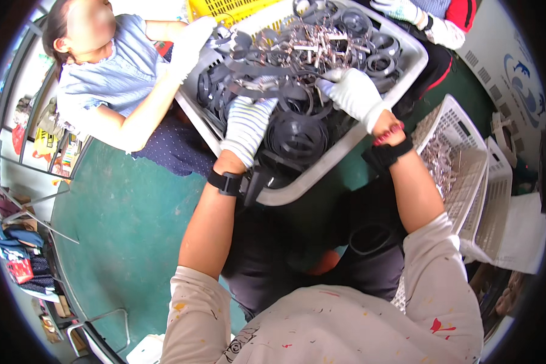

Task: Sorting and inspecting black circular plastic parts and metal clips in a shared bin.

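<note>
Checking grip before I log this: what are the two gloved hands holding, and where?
Both the left hand and right hand reach into the black rings; any actual hold cannot be told.

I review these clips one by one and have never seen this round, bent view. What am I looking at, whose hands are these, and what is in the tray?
This is one picture from a wide fisheye camera worn on a person's head, looking down, so straight edges bend. No machine here. The two forearms from below are the wearer's: the left hand in a striped glove and the right hand in a white glove both reach into a white tray heaped with black rings and metal clips. Whether either hand grips a piece is unclear. A co-worker's gloved hand reaches in from the left.
</note>
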Demonstrator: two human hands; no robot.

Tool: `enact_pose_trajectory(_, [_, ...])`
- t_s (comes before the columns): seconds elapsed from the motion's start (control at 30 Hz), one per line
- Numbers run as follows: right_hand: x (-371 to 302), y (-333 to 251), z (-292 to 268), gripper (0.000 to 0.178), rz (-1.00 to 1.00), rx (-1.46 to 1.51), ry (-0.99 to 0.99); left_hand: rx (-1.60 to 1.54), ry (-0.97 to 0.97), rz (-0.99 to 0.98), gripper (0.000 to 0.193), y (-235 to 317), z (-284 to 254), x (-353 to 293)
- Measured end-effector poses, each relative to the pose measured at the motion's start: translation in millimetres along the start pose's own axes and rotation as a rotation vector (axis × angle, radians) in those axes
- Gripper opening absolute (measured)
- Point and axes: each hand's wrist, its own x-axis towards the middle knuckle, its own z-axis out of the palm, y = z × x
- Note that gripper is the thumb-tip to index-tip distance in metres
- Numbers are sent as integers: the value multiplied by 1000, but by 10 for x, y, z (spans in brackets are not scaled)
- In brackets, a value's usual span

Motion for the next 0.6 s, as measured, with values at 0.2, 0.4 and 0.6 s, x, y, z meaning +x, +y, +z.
enact_pose_trajectory(0.2, [-218, 140, -364, 25, 101, 715, 220, 86, 94, -20, 19, 178, 224, 39])
enact_pose_trajectory(0.4, [-320, 18, -519, 33, -4, 851, 269, -134, 28, -293, 33, 590, 131, 12])
enact_pose_trajectory(0.6, [-380, -259, -512, 36, -172, 650, 172, -251, -138, -342, 36, 426, 181, -5])
